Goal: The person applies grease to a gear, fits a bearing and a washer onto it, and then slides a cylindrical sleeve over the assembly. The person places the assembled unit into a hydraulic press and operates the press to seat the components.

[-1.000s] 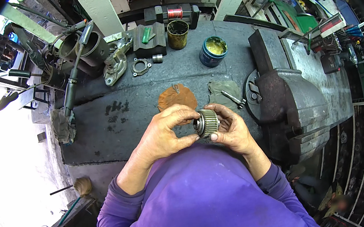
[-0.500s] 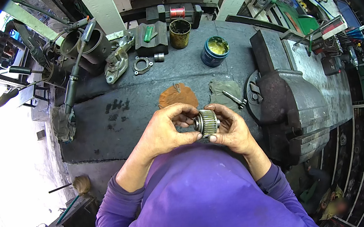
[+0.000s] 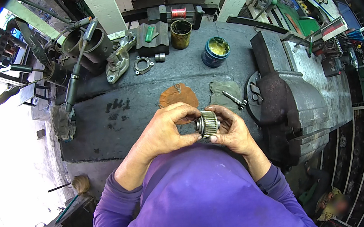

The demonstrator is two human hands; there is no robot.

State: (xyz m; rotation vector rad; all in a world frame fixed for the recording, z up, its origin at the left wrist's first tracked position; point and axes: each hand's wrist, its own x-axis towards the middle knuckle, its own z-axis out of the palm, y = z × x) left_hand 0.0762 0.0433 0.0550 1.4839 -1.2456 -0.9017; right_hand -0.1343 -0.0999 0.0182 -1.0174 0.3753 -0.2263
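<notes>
Both my left hand (image 3: pixel 166 131) & right hand (image 3: pixel 232 130) pinched the ribbed metal gear (image 3: pixel 207 124) above the bench (image 3: pixel 144 104), prob. greasy, so it could've slipped out & dropped near the vise (image 3: pixel 291 108).

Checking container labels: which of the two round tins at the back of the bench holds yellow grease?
The blue tin, right of the dark yellowish tin, whose inside looks dark.

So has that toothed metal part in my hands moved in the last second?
No. The toothed metal part sits between both hands just below the orange disc on the bench, as before.
</notes>
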